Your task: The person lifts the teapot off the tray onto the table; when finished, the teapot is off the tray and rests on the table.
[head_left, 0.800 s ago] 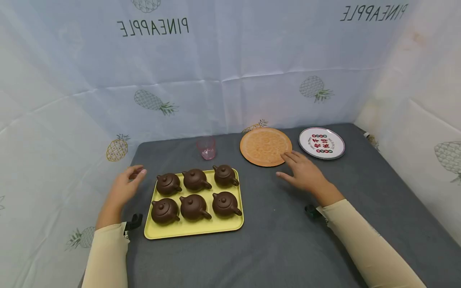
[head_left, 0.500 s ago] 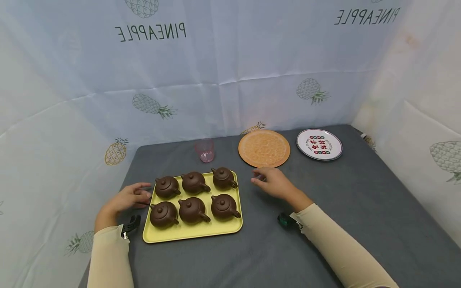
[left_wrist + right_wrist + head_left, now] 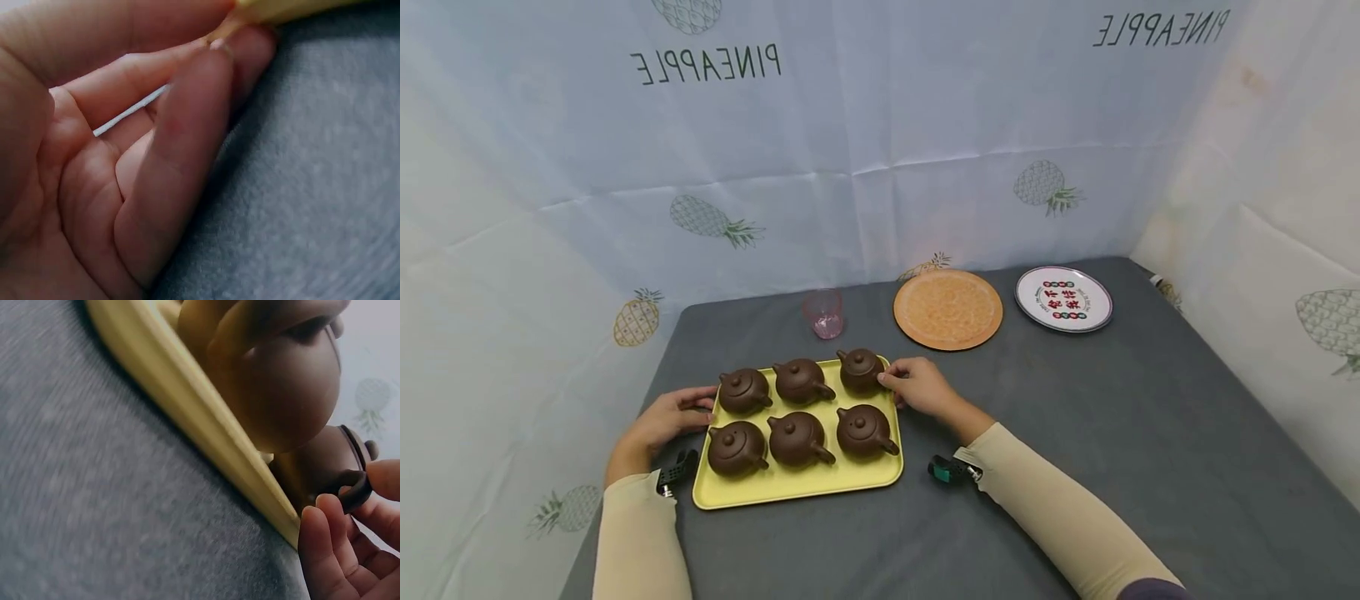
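Several dark brown teapots stand in two rows on a yellow tray (image 3: 790,490). My right hand (image 3: 925,388) is at the tray's right edge and pinches the handle of the back right teapot (image 3: 859,371). In the right wrist view, the fingers and thumb meet around that teapot's handle (image 3: 356,492). At the tray's left side, my left hand (image 3: 664,421) holds the rim near the back corner. The left wrist view shows its curled fingers (image 3: 181,125) at the yellow edge; part of the grip is hidden.
Behind the tray stands a pinkish clear cup (image 3: 824,315). To its right lie a round orange-brown mat (image 3: 948,309) and a white plate (image 3: 1063,298) with red lettering. A pineapple-print curtain (image 3: 880,217) borders the grey table (image 3: 1037,400) at the back and sides.
My right hand has moved left from beside the orange-brown mat to the back right teapot's handle. My left hand has come in to the tray's left rim. The teapots keep their places.
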`<state>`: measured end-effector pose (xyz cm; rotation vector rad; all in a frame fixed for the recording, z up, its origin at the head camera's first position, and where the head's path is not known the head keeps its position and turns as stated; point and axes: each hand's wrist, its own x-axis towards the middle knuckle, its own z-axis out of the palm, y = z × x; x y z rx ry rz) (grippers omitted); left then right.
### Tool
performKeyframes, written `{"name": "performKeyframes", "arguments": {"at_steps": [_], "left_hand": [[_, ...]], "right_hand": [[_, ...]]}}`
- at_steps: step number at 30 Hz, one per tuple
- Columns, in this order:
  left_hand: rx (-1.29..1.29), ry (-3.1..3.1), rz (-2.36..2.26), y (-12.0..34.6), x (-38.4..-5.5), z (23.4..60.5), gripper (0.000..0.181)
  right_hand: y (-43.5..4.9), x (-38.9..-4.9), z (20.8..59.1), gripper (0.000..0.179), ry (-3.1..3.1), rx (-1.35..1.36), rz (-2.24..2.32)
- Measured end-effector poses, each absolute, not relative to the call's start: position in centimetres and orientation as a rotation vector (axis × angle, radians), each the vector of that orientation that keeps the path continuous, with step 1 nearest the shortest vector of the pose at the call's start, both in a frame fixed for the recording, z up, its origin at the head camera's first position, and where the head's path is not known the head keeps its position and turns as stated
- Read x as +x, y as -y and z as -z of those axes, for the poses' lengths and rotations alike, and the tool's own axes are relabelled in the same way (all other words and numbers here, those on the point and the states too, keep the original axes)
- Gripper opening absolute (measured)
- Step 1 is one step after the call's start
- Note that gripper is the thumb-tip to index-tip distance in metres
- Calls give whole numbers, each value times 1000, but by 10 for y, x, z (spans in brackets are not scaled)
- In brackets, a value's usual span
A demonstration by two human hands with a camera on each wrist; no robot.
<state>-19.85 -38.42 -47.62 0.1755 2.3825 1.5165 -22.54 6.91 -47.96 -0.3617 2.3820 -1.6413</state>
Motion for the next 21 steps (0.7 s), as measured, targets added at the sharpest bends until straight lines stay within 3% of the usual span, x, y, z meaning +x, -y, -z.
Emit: {"name": "performKeyframes", "arguments": {"at_steps": [7,21], "left_hand": [[137,-2401,-1519,387,-199,480,63],[164,-2407,-1527,385,-199,478,61]], "right_hand": [[-69,-226,481,24,-2130,-342,1807],[-88,-230,472,21,-2133,-560,1766]]}}
